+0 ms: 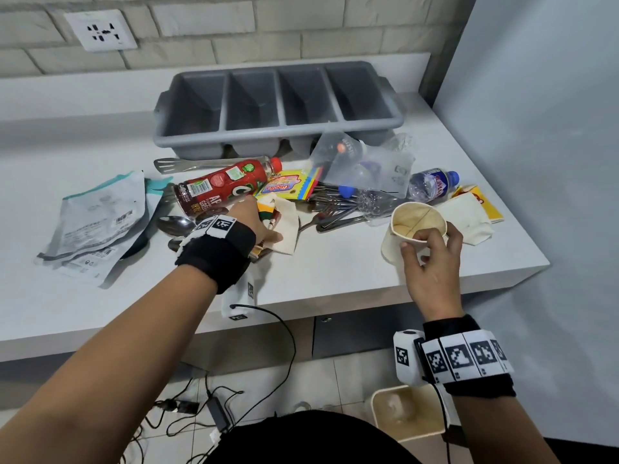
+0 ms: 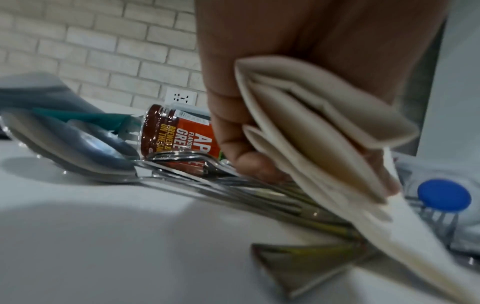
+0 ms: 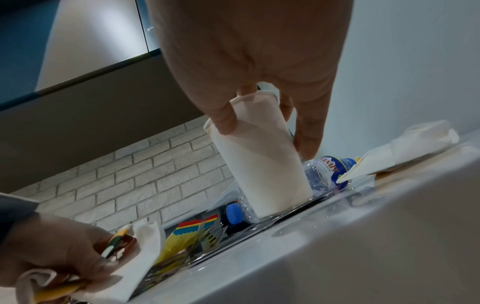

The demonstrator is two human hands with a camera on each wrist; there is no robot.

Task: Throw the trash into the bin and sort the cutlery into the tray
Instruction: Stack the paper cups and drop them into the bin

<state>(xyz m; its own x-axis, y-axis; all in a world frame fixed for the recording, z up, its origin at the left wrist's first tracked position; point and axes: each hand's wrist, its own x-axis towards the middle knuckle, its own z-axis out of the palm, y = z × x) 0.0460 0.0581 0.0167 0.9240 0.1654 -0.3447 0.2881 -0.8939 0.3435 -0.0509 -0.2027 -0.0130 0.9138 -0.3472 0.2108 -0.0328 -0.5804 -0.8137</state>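
Right hand (image 1: pixel 432 262) fingers (image 3: pixel 226 119) curled, pinching cup (image 1: pixel 410 229) rim, cup just above near right surface (image 1: pixel 335 279). Left hand (image 1: pixel 254 222) gripped folded napkin (image 2: pixel 324 127) beside cutlery (image 1: pixel 335 209). Tray (image 1: pixel 278 128) far; brick wall (image 1: pixel 301 28) behind.

A white paper cup (image 1: pixel 413 234), stained brown inside, is held tilted above the counter's front edge. A folded cream paper wrapper (image 1: pixel 284 222) is lifted at mid-counter. Steel forks and spoons (image 1: pixel 335 209) lie heaped among bottles. The grey four-compartment plastic tray (image 1: pixel 278 123) sits along the back edge. An open cream bin (image 1: pixel 407 413) stands on the floor.
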